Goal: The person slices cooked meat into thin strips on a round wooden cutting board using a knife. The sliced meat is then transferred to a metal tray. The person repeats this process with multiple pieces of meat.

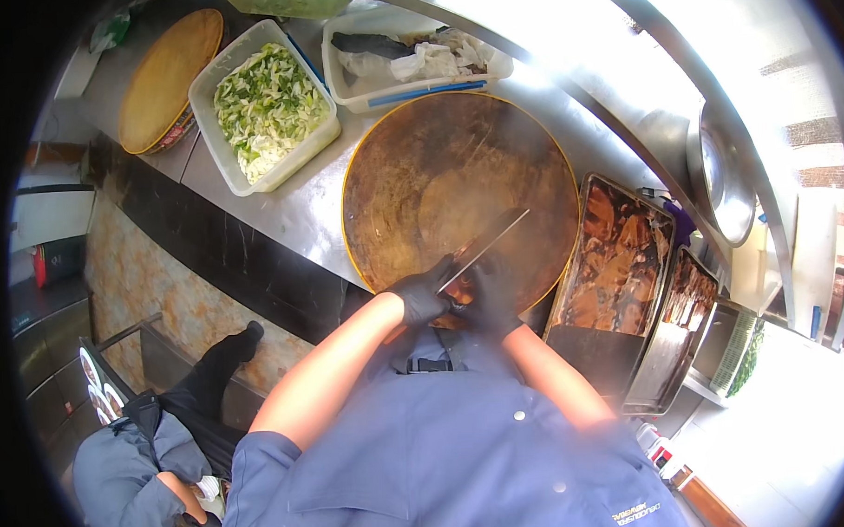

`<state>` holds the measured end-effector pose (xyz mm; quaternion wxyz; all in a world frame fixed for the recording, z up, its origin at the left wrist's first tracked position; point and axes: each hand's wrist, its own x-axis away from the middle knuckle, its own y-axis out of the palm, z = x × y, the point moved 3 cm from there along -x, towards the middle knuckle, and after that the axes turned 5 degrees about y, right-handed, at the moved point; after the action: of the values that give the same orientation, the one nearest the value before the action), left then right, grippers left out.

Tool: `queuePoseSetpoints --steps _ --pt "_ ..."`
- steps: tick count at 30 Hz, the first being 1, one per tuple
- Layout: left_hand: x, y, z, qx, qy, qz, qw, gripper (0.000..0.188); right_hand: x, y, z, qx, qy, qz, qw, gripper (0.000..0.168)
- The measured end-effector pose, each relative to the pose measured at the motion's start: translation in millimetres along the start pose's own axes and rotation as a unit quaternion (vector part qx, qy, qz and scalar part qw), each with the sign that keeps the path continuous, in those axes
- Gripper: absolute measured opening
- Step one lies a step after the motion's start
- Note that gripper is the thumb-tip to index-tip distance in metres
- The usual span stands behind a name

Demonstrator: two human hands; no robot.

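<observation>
Both my hands wear dark gloves over the near edge of a round wooden chopping block (391, 188). My left hand (423, 296) is closed at the near end of a knife (488, 247); the handle is hidden. The blade slants up and right over the wood. Close beside the blade, my right hand (491, 296) is blurred, and its fingers are partly hidden. A dark reddish-brown piece of food, apparently cooked meat (460, 290), lies between the hands, partly covered by them.
A tub of chopped green onion (266, 105) and a tub with crumpled wrapping (422, 61) stand beyond the block. At right lie a stained metal tray (613, 257) and a second tray (675, 331). Another round board (171, 80) is far left. A co-worker (133, 469) is at lower left.
</observation>
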<state>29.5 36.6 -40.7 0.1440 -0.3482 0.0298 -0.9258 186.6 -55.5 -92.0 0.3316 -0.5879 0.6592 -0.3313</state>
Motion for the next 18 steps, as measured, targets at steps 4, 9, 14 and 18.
queuePoseSetpoints --steps 4,9,14,18 --pt "3.1 -2.7 13.0 0.007 -0.029 -0.009 1.000 0.096 0.6 -0.4 0.5 0.022 0.006 -0.007 1.000 0.073" --pt "-5.7 -10.9 -1.7 0.118 0.140 -0.075 0.980 0.103 1.5 -0.4 -0.6 0.018 0.013 -0.016 1.000 0.073" --pt "-6.1 -5.6 6.1 -0.006 -0.017 -0.013 1.000 0.114 5.8 3.7 6.7 0.023 0.009 -0.022 0.999 0.072" --pt "9.4 6.0 -0.8 -0.042 0.003 0.064 0.997 0.085 9.8 6.9 9.3 0.022 0.036 -0.038 0.998 0.078"
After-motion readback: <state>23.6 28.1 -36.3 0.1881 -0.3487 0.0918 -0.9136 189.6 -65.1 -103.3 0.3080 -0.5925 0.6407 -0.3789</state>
